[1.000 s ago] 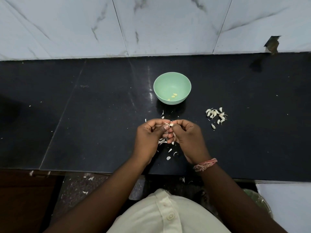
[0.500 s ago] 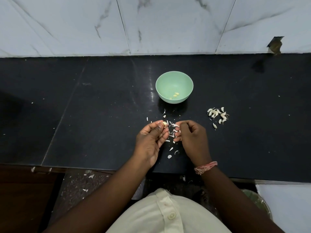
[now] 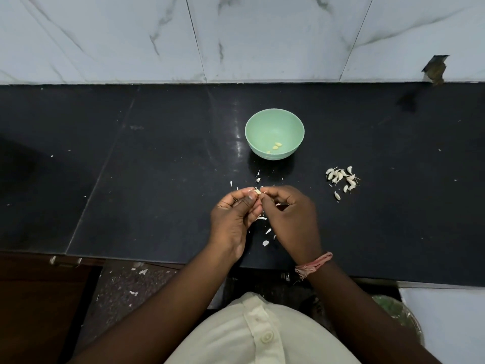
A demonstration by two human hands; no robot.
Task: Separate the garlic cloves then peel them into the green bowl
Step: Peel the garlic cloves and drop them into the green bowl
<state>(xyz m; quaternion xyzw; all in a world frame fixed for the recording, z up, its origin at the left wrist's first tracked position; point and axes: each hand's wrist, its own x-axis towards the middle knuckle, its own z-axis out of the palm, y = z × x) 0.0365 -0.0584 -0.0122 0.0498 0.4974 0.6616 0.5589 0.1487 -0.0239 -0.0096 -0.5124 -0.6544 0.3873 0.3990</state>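
A green bowl (image 3: pixel 274 119) stands on the black counter, with three peeled yellowish cloves (image 3: pixel 276 146) at its bottom. Below it, my left hand (image 3: pixel 237 216) pinches a small garlic clove (image 3: pixel 257 191) between thumb and fingertips. My right hand (image 3: pixel 290 216) meets it from the right, its curled fingertips pinching at the clove's tip. A heap of several unpeeled white cloves (image 3: pixel 342 178) lies to the right of my hands.
White peel scraps (image 3: pixel 265 236) are scattered on the counter (image 3: pixel 157 179) around and under my hands. A marble-tiled wall (image 3: pixel 236 35) backs the counter. The counter's front edge runs just below my wrists, with peel bits on the floor (image 3: pixel 136 282).
My hands, apart half a second ago, have come together again on the clove. They sit slightly closer to the bowl than before.
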